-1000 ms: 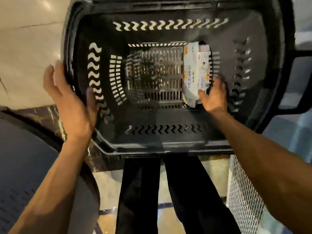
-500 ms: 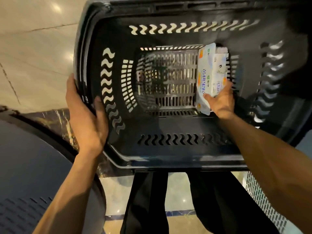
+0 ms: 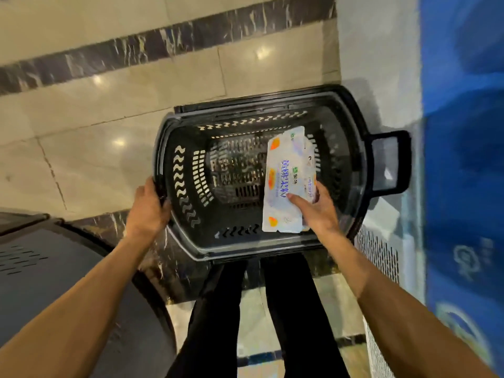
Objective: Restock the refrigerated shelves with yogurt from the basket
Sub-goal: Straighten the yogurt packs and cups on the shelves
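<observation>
Now the right hand (image 3: 319, 211) pinches a yogurt pack (image 3: 286, 184) inside the basket (image 3: 245, 108); the left hand (image 3: 148, 207) grips its rim. Lift level, clearing the walls.

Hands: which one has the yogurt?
The right hand grips the white yogurt pack inside the basket; the left hand only holds the basket's rim.

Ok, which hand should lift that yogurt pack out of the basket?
Right. The right hand grips the near end of the yogurt pack inside the basket, thumb on top. The left hand holds the basket's left rim, likely steadying it, apart from the pack.
</observation>
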